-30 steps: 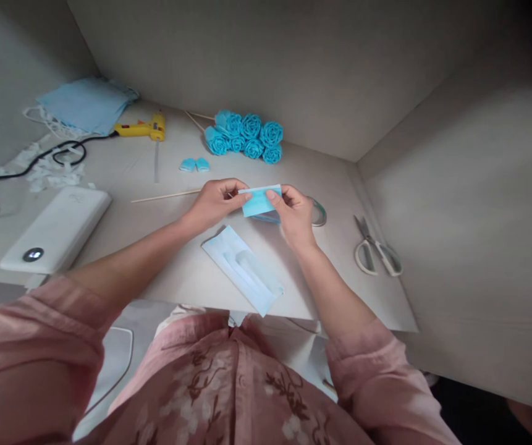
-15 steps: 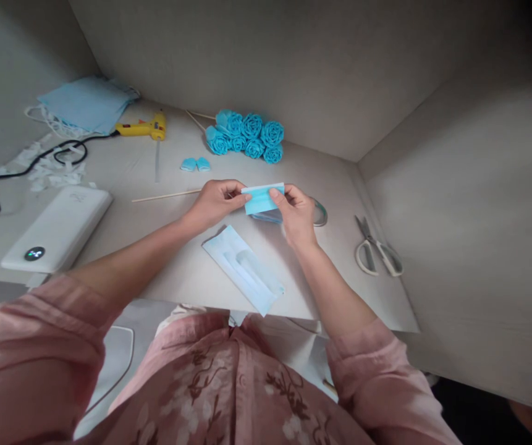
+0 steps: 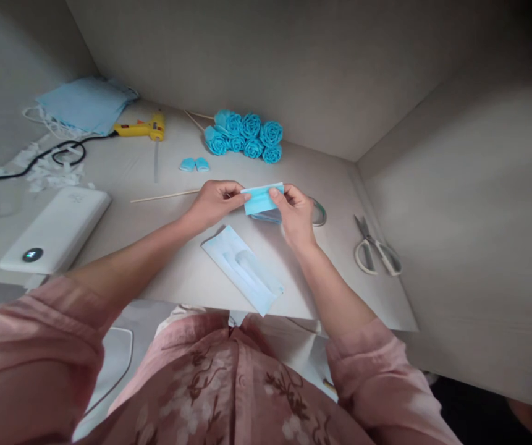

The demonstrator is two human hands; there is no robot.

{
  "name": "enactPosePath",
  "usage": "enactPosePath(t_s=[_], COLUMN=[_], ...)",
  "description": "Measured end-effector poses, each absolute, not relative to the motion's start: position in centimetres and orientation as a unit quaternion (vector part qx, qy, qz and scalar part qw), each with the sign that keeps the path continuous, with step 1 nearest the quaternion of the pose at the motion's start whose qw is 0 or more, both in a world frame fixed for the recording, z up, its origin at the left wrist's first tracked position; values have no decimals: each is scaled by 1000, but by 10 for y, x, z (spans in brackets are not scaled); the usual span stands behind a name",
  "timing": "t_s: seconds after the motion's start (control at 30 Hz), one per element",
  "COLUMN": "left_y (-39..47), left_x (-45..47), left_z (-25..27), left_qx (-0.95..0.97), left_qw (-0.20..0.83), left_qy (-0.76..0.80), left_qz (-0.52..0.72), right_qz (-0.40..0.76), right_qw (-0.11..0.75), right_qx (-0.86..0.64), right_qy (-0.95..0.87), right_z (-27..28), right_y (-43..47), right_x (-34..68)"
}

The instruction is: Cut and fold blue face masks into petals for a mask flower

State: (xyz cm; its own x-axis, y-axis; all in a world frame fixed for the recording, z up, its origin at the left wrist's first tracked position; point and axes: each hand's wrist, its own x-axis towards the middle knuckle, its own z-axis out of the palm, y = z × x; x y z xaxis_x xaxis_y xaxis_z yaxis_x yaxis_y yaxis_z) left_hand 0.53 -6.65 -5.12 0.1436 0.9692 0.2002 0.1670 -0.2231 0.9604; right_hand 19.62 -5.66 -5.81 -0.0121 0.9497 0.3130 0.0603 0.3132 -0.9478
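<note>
A small blue piece of face-mask fabric (image 3: 261, 201) is stretched between my two hands above the table. My left hand (image 3: 217, 204) pinches its left end between thumb and fingers. My right hand (image 3: 296, 210) holds the right end, the thumb lying on the front. Just below and behind the fabric, bluish pieces and a round tape-like item (image 3: 320, 213) are partly covered by my right hand. A pale blue mask panel (image 3: 243, 269) lies flat nearer to me. A thin wooden stick (image 3: 164, 196) rests beside my left hand, its right end hidden.
Several blue fabric roses (image 3: 249, 133) on sticks lie at the back, with two small blue petals (image 3: 194, 164) before them. At left are a yellow glue gun (image 3: 143, 128), stacked masks (image 3: 83, 104), white scraps (image 3: 55, 170) and a power bank (image 3: 57, 228). Scissors (image 3: 375, 247) lie at right.
Hardly anything differs. Both hands keep the same grip on the blue fabric, and the whole view has shifted very slightly.
</note>
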Motion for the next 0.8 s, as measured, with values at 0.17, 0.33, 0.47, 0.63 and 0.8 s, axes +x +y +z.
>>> enactPosePath(t_s=[0.17,0.33,0.47,0.63,0.8], left_y=[-69,-71,-71,-69,-63], left_x=[8,9,8,7,5], left_z=[-46,-47,-46,-45,-49], left_qx=[682,717,701,609,538], left_qw=[350,288,310,428,477], left_qy=[440,430,425,410,412], left_qz=[467,467,481,526,560], right_qz=[280,179,231,307,301], right_qw=[506,476,487,461,471], right_qx=[-437,-419,-408,-406,-419], right_qy=[-689,-752,-737,-727,-715], right_z=[-55,-53,-54,-54,-60], right_y=[-62,-68,-69,-67,-61], right_x=[195,193,191,191,194])
